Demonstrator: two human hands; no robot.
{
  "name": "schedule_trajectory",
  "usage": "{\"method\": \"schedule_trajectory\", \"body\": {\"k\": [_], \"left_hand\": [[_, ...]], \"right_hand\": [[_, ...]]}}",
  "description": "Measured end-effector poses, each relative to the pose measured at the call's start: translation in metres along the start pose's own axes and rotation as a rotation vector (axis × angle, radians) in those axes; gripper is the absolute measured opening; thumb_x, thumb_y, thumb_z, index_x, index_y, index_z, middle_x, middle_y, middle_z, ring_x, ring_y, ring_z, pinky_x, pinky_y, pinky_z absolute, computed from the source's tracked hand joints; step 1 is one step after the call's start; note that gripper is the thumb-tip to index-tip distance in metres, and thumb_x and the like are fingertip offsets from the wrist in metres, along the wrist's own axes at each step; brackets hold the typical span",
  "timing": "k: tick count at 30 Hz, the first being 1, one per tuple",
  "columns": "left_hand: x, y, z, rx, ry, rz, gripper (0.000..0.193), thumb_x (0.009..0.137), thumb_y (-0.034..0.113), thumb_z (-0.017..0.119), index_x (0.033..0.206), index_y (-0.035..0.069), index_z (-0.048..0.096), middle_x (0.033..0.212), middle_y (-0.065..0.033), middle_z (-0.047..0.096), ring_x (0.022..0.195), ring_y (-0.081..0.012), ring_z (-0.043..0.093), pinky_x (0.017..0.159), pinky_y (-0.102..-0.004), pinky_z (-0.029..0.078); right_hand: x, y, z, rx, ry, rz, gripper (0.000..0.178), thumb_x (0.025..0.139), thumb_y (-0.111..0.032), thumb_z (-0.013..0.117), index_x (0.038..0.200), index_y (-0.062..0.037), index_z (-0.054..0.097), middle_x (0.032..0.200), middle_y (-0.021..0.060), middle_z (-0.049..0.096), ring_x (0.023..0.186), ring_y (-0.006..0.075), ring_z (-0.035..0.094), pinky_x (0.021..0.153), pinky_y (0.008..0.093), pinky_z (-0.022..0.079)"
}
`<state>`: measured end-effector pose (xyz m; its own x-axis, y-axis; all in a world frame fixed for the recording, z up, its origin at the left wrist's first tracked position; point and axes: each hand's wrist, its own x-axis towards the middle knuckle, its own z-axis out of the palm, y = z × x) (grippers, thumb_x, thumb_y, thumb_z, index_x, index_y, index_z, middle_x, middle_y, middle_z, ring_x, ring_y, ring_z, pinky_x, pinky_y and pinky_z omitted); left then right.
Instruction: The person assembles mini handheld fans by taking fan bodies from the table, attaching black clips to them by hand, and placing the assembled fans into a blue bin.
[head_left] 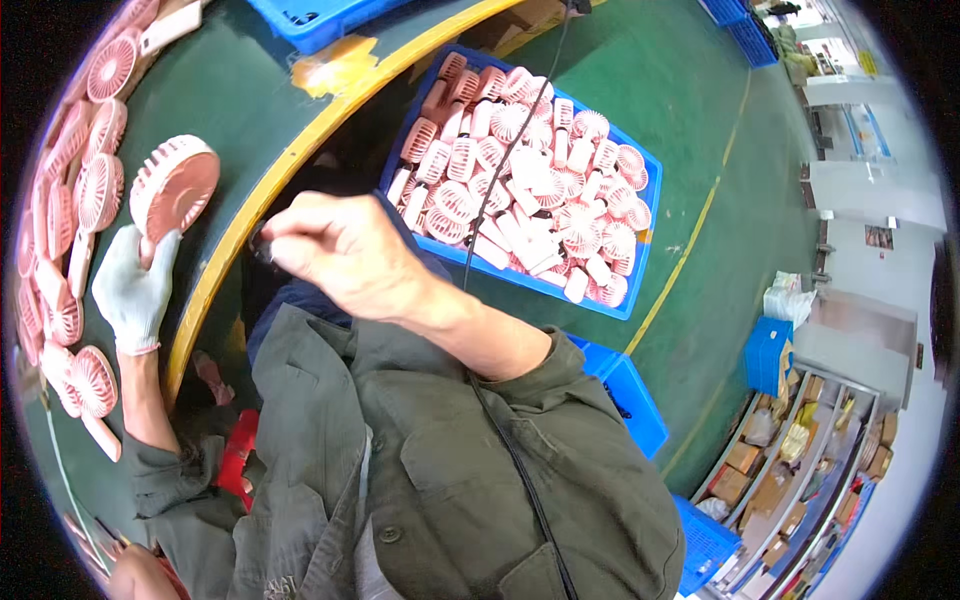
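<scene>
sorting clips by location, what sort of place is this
Probably a factory assembly area: a blue crate heaped with pink handheld fans, more along the green worktop, and a rack of boxes.

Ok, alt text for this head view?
A gloved left hand holds a pink fan at a green table; the bare right hand has something small and dark at its fingers. More pink fans fill a blue crate.

dark item (262, 246) at right hand (345, 250): indistinct | upper blue tray (318, 28): cut off

Two hands (340, 252), one glove (135, 290), one held fan (178, 192), one fan-filled crate (652, 190); crated fans (580, 228) uncountable.
</scene>
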<state>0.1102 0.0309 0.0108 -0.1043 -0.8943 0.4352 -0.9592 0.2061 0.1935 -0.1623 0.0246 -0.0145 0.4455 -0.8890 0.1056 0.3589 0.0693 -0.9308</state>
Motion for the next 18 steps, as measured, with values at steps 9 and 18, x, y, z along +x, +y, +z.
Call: {"method": "schedule_trajectory", "body": {"k": [9,18], "left_hand": [[-0.023,0.06,0.01,-1.426,0.166,-0.549,0.037,0.086,0.028,0.064,0.106,0.0,0.05,0.096,-0.0118,0.057,0.092,-0.021,0.055,0.082,-0.0358,0.047],[-0.037,0.11,0.032,-1.222,0.427,-0.563,0.035,0.078,-0.002,0.068,0.108,-0.004,0.049,0.094,-0.0156,0.061,0.079,-0.0231,0.063,0.073,-0.0344,0.055]], "right_hand": [[0.004,-0.002,0.025,0.291,-0.202,0.072,0.017,0.088,-0.012,0.068,0.094,0.0036,0.064,0.084,0.0006,0.062,0.078,0.0051,0.055,0.07,0.0223,0.046],[-0.008,-0.007,0.031,-0.13,-0.015,-0.16,0.027,0.081,-0.02,0.075,0.089,0.0022,0.063,0.078,0.007,0.06,0.079,0.0142,0.057,0.067,0.0289,0.047]]}}
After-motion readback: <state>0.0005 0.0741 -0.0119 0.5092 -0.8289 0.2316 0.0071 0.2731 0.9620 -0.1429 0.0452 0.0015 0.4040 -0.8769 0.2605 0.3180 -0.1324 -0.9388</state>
